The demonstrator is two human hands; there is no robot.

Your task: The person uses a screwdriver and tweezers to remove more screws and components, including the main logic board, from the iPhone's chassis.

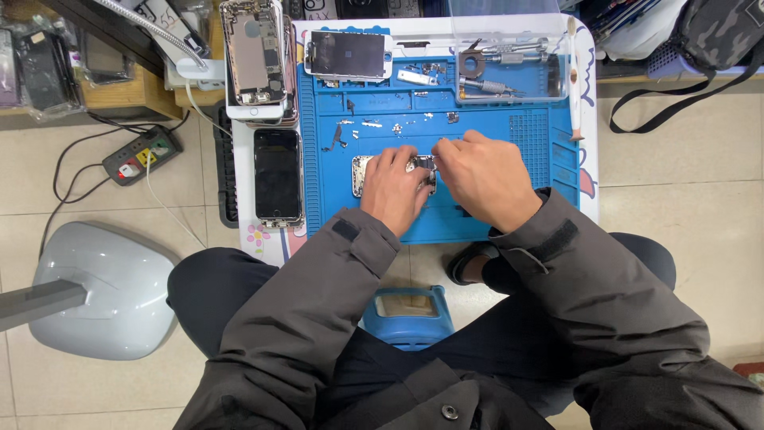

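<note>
An opened phone body (360,173), silver with its insides showing, lies on the blue work mat (493,127). My left hand (391,189) rests on top of it and holds it down, covering most of it. My right hand (481,177) is just to the right, fingers pinched near the phone's upper right corner, where a thin metal tool tip (438,143) seems to stick out; what the fingers grip is too small to see clearly. Small screws and tiny parts (370,124) lie scattered on the mat beyond the hands.
A black-screened phone (277,173) lies left of the mat. Another opened phone shell (253,52) and a detached screen (348,54) sit farther back. A clear tray (509,72) holds screwdrivers. A power strip (142,154) and a white lamp base (103,291) are on the floor at left.
</note>
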